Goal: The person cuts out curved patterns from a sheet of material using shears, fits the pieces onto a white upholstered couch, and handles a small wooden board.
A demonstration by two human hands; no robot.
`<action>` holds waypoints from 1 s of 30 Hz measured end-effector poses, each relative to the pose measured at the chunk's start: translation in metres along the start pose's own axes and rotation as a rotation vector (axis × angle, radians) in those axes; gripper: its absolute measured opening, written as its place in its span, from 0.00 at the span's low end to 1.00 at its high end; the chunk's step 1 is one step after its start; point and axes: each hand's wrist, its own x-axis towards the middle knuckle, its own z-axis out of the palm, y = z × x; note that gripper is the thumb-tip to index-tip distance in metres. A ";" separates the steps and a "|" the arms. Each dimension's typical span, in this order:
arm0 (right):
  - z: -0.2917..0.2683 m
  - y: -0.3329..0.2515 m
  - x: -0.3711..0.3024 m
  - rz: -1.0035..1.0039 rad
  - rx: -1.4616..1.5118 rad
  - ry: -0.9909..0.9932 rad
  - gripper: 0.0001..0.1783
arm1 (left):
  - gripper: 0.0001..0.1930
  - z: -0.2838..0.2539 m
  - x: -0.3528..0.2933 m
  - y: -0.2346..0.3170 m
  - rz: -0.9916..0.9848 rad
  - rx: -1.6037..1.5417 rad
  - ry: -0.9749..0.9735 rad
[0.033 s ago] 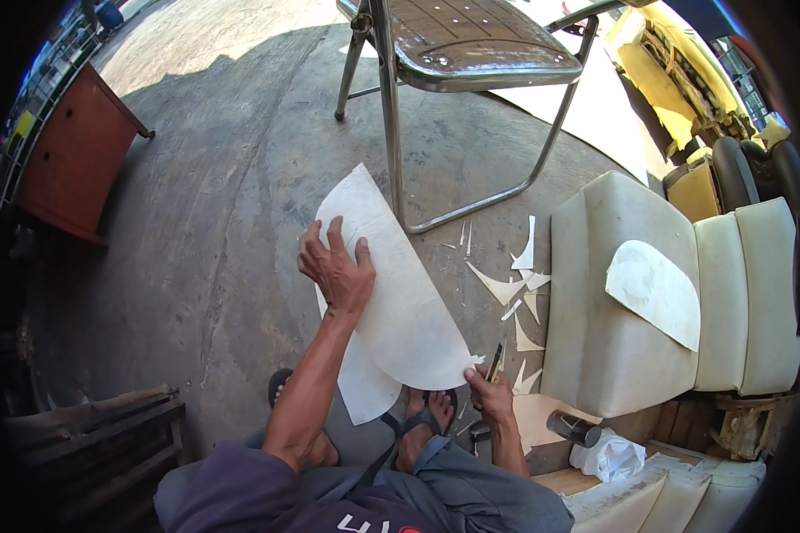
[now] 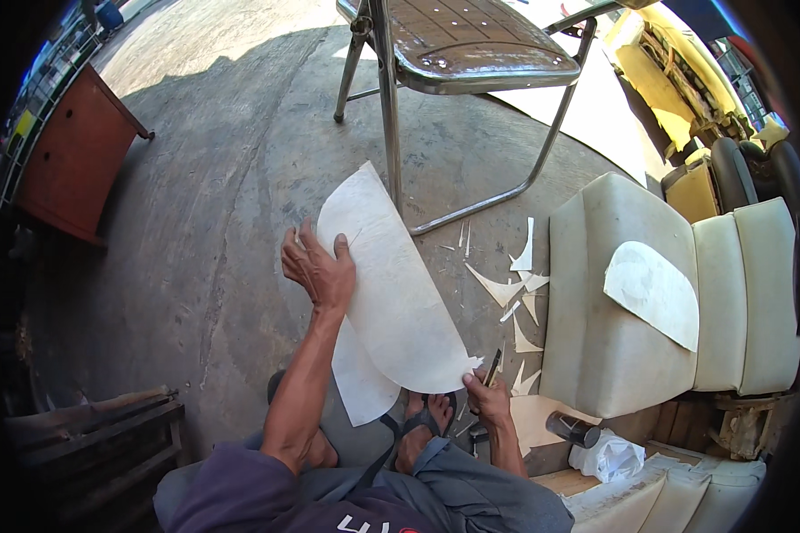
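A large off-white sheet [image 2: 398, 282] with rounded ends and one straight long side slants in front of me. My left hand [image 2: 322, 275] is at its left edge, fingers apart and curved, thumb over the sheet's face. At the lower right corner, where the edge is ragged, my right hand [image 2: 491, 395] pinches the sheet with the thumb. That same hand grips a cutter knife [image 2: 494, 366], its dark end pointing up. Another white piece [image 2: 364, 391] shows beneath the sheet, partly covered by it.
Pointed white offcuts [image 2: 498, 286] litter the floor to the right. A cream padded seat [image 2: 587, 293] bears a rounded white piece [image 2: 653, 289]. Ahead stands a metal folding chair [image 2: 480, 80]. Near my right lie a dark glass [image 2: 574, 429] and white plastic bag [image 2: 610, 457]. A red-brown cabinet [image 2: 80, 155] stands left.
My left hand has shifted left and slightly down toward the sheet's edge. The sheet has tilted a little. My right hand has moved slightly left, still with the cutter knife.
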 end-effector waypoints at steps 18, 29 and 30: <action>0.041 -0.153 0.009 -0.386 -0.015 0.011 0.25 | 0.26 -0.062 -0.007 0.084 -0.168 -0.876 -1.197; 0.042 -0.136 0.021 -0.348 0.372 -0.155 0.16 | 0.30 -0.046 -0.026 0.078 -0.198 -0.930 -1.346; 0.042 -0.134 0.022 -0.338 0.393 -0.176 0.16 | 0.30 -0.045 -0.027 0.077 -0.198 -0.944 -1.353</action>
